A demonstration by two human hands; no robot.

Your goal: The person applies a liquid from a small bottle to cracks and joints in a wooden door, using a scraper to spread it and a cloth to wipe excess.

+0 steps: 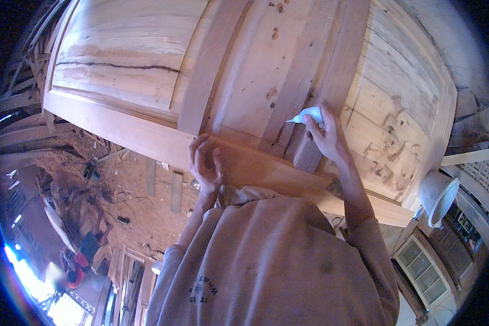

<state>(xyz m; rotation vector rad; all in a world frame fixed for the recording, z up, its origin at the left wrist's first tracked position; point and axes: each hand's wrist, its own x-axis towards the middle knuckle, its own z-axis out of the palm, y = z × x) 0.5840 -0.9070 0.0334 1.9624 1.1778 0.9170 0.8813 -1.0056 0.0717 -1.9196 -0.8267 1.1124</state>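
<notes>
A small white squeeze bottle (311, 115) with a thin pointed nozzle is in my right hand (327, 136), which is closed round it. Its tip points left, over a dark crack in the wooden panel door (250, 98). Knots and small dark holes run up the door's middle boards. At the near edge rail (288, 168), my left hand (205, 163) has loosely curled fingers, with the thumb apart from them and nothing visible between. Its fingertips are by the edge; whether they press on the wood I cannot tell.
A white bucket (439, 198) is beside the door's right corner. Wood scraps and sawdust cover the floor (130, 190) at left. Another person (79, 266) is low at the far left. A white-framed glazed panel (425, 269) stands at lower right.
</notes>
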